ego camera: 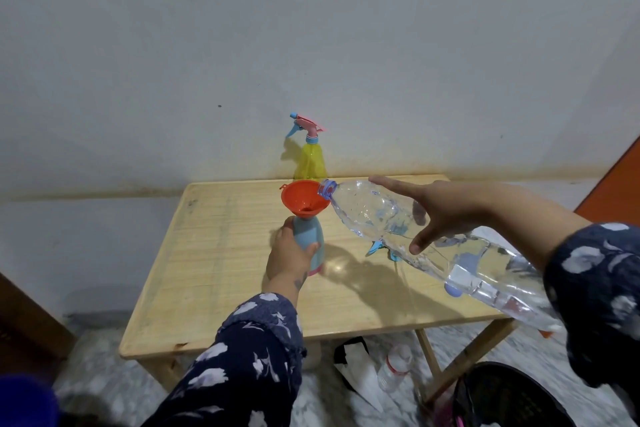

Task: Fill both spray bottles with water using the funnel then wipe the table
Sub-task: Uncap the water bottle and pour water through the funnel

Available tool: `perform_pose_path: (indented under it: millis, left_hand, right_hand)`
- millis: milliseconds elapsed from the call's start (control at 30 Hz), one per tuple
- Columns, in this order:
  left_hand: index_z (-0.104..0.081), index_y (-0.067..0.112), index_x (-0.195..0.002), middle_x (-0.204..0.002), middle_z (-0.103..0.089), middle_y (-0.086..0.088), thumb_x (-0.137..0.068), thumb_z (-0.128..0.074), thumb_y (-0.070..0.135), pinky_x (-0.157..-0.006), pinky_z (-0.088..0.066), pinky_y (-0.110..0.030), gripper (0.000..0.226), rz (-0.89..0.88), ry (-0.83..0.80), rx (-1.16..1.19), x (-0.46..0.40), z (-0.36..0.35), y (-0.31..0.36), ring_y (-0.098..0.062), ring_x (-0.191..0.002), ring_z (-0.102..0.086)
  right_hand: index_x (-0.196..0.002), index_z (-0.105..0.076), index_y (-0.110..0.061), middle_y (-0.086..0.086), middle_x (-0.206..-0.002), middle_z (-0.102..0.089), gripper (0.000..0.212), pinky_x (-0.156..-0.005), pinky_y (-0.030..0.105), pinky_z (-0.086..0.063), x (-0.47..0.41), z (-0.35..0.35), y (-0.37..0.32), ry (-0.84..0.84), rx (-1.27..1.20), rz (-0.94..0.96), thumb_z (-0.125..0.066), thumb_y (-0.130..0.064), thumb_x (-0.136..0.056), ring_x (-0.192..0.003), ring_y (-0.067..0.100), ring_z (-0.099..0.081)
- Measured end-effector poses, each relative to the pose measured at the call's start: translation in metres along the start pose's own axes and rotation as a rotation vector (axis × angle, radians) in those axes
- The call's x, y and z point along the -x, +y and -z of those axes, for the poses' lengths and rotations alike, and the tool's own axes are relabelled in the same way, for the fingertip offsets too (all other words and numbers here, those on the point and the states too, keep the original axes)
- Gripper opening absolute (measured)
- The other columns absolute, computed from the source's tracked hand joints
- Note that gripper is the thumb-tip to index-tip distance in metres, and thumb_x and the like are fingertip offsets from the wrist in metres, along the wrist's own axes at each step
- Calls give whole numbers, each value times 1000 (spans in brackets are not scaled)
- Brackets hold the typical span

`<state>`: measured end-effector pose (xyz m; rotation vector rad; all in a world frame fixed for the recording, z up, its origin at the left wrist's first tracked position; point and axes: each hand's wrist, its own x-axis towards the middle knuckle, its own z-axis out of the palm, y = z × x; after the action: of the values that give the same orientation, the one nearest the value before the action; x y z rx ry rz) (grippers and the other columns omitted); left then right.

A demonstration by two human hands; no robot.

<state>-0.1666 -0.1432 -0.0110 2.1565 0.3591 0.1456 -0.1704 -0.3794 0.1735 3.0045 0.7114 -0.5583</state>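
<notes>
We gripped the blue spray bottle (pixel 309 243) with our left hand (pixel 288 255) while our right hand (pixel 446 208), fingers splayed, tipped the water bottle (pixel 408 225) slowly over the orange funnel (pixel 304 198).

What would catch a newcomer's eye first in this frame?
The big clear water bottle, tilted in the right hand, its mouth at the rim of the orange funnel mid-table. The funnel sits in the blue spray bottle, which the left hand grips. A yellow spray bottle stands at the table's far edge, its sprayer on.
</notes>
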Motion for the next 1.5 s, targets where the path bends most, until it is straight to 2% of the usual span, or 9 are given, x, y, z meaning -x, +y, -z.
perform_pose_path:
  millis: [100,233,433,533,733,1000,1133,1300,1500]
  left_hand:
    - [-40,20,-135,-124,-52,-2,-85,-69,30,-91,-49,-41,59,-9,-1,-7,0,0,0,-26,-112,-55]
    - [-40,21,-137,-126,-51,-2,-86,-68,30,-89,-48,-41,60,-4,-6,-4,0,0,-1,-27,-112,-55]
    - [-39,21,-138,-127,-51,-2,-85,-69,30,-93,-49,-45,62,9,-17,6,0,0,0,-26,-113,-55]
    - [-39,21,-137,-126,-51,-1,-85,-69,29,-92,-49,-45,60,7,-19,7,0,0,0,-25,-112,-55]
    - [-39,19,-138,-127,-51,-3,-85,-68,29,-93,-48,-45,61,-12,-20,-7,0,1,-1,-26,-114,-54]
    - [-39,20,-138,-128,-50,-2,-86,-68,30,-92,-48,-43,60,0,-23,4,0,1,1,-26,-114,-54]
    - [-39,20,-139,-130,-50,-3,-86,-68,30,-94,-47,-43,61,10,-22,-3,-1,0,0,-27,-115,-54]
    - [-39,18,-138,-130,-50,-4,-87,-67,29,-93,-46,-40,60,11,-20,-9,0,1,0,-27,-115,-54]
    - [-39,17,-139,-132,-49,-4,-87,-67,31,-94,-47,-42,60,17,-30,-23,0,1,1,-28,-117,-54]
  right_hand:
    - [-131,18,-69,9,-100,-68,119,-85,41,-53,-1,1,0,-1,6,-5,-81,-43,-70,-82,20,-64]
    - [-125,18,-75,12,-97,-68,120,-73,47,-59,-2,0,0,-18,-44,-20,-83,-40,-68,-77,25,-68]
    - [-128,18,-71,8,-98,-68,119,-78,43,-57,-1,2,-2,-15,-6,-15,-81,-41,-70,-77,20,-67]
    - [-127,16,-73,10,-99,-68,118,-73,44,-59,-1,1,-3,-22,-28,-19,-82,-40,-70,-76,21,-68]
    - [-115,19,-82,8,-94,-68,120,-76,49,-58,-4,0,-1,-5,-56,-6,-83,-41,-66,-79,26,-67]
    - [-121,17,-78,6,-97,-67,121,-70,47,-60,-2,2,-3,-30,-64,-20,-83,-37,-68,-70,18,-65]
    - [-111,19,-83,6,-94,-68,121,-73,48,-59,-4,1,0,-11,-56,-4,-84,-38,-67,-76,22,-66]
    - [-121,16,-78,8,-95,-68,120,-70,48,-60,-3,0,0,-16,-68,-9,-83,-37,-68,-75,25,-68]
    - [-115,20,-81,13,-97,-68,120,-79,51,-57,-5,-9,6,12,-122,30,-83,-42,-67,-80,34,-66]
